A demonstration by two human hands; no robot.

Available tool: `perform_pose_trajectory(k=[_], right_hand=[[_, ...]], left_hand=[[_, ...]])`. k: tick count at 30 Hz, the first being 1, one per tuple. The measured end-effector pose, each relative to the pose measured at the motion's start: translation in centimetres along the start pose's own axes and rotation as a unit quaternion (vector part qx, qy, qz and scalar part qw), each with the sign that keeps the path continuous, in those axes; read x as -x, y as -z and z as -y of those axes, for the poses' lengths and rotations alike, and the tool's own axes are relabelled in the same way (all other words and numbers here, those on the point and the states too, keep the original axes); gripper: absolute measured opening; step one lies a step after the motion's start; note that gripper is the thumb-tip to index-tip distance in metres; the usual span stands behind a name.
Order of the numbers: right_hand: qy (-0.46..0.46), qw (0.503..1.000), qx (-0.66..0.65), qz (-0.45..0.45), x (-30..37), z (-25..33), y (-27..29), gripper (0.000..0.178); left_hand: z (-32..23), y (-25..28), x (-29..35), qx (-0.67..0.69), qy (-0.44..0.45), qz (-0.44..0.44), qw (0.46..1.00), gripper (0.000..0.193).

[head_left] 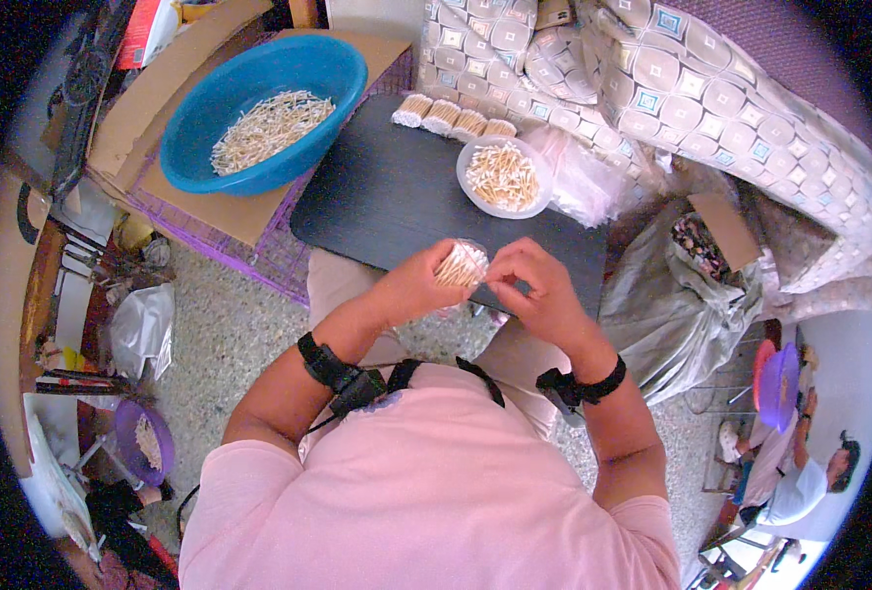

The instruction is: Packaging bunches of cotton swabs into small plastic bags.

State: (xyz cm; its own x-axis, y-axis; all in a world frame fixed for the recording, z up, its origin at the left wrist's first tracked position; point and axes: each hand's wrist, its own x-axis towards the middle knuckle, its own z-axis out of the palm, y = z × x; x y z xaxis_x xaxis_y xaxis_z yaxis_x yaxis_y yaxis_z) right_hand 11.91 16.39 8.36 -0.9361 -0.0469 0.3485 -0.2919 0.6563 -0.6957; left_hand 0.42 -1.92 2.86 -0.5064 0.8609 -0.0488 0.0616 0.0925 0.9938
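Note:
My left hand (408, 289) is closed around a bundle of cotton swabs (462, 265), white tips up, apparently in clear plastic. Against the bundle's right side, my right hand (537, 285) pinches thumb and forefinger together; whatever lies between those fingertips is too small to make out. Both hands are over the near edge of a black board (387, 182). On the board stands a white bowl (546, 179) of loose cotton swabs (502, 177). Several bundled packs of swabs (453, 117) lie in a row behind it. Clear plastic bags (581, 177) are heaped right of the bowl.
A large blue basin (185, 165) with loose swabs rests on cardboard (225, 211) over a purple wire rack (249, 261). A patterned sofa (721, 118) lines the back right, beside a grey sack (662, 295). Far right, another person (795, 492) sits near a purple basin (778, 388).

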Motion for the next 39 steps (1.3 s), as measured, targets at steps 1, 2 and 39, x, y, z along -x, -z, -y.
perform_pose_trajectory(k=[1, 2, 39], right_hand=[[-0.008, 1.0, -0.021, 0.014, 0.0, -0.1, 0.1, 0.015], [-0.015, 0.999, -0.041, 0.028, 0.0, -0.1, 0.1, 0.016], [-0.118, 0.992, -0.038, -0.014, -1.1, -1.9, -1.3, 0.017]], left_hand=[[-0.7, -0.1, 0.2, 0.015, 0.023, 0.004, 1.0, 0.049], [-1.1, -0.1, 0.3, 0.031, 0.046, 0.007, 0.998, 0.048], [-0.8, -0.1, -1.6, 0.096, 0.104, -0.007, 0.99, 0.033]])
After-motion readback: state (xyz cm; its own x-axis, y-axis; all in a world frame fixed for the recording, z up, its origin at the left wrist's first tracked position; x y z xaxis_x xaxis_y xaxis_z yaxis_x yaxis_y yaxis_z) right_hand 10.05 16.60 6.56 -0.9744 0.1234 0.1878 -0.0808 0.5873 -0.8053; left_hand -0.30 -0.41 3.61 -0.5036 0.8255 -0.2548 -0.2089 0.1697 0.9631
